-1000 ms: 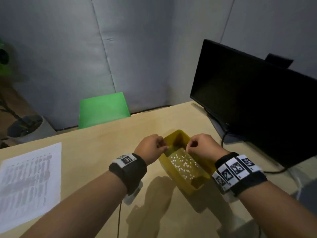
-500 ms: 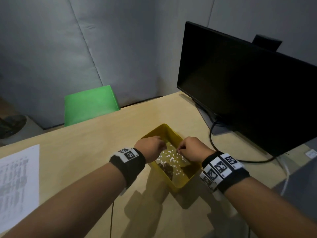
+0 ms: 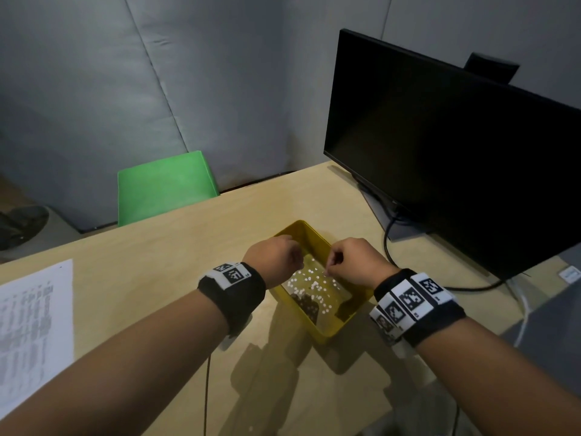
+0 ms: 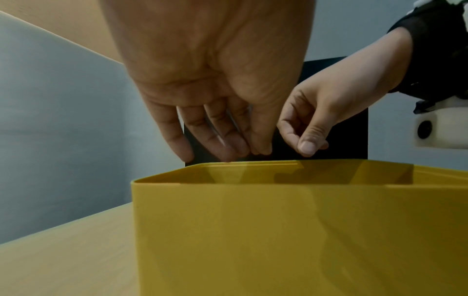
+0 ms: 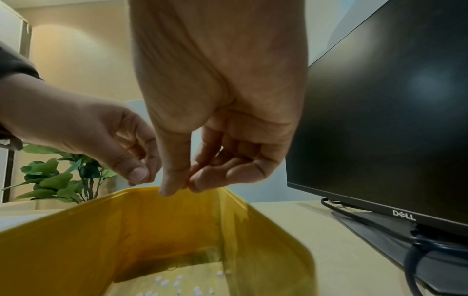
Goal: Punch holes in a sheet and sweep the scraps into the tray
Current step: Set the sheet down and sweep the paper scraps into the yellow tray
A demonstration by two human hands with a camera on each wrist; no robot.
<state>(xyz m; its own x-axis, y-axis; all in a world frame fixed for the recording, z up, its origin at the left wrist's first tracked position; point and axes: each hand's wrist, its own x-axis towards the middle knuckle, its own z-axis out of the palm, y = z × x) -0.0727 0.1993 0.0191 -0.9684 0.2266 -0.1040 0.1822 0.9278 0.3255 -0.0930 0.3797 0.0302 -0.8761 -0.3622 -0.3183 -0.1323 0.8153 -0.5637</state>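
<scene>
A yellow tray (image 3: 345,322) stands on the desk with several white paper scraps (image 3: 311,280) inside it. A clear sheet (image 3: 333,297) slopes down into the tray. My left hand (image 3: 290,256) and right hand (image 3: 330,265) hover over the tray's far end, close together. In the right wrist view, the right hand (image 5: 182,186) pinches the clear sheet's (image 5: 228,230) top edge between thumb and forefinger, above the scraps (image 5: 177,284). In the left wrist view, the left hand (image 4: 253,149) holds its thumb and fingertips pressed together just over the tray's rim (image 4: 278,230), seemingly pinching the same edge.
A black monitor (image 3: 440,152) stands at the right, and its cable (image 3: 390,243) runs along the desk near the tray. A printed paper (image 3: 31,325) lies at the left edge. A green chair (image 3: 163,187) is behind the desk, and a plant (image 5: 55,180) is beyond it.
The clear sheet stood steeply in the tray with the scraps on it; now it lies lower and flatter. Both hands stayed together over the tray's far end.
</scene>
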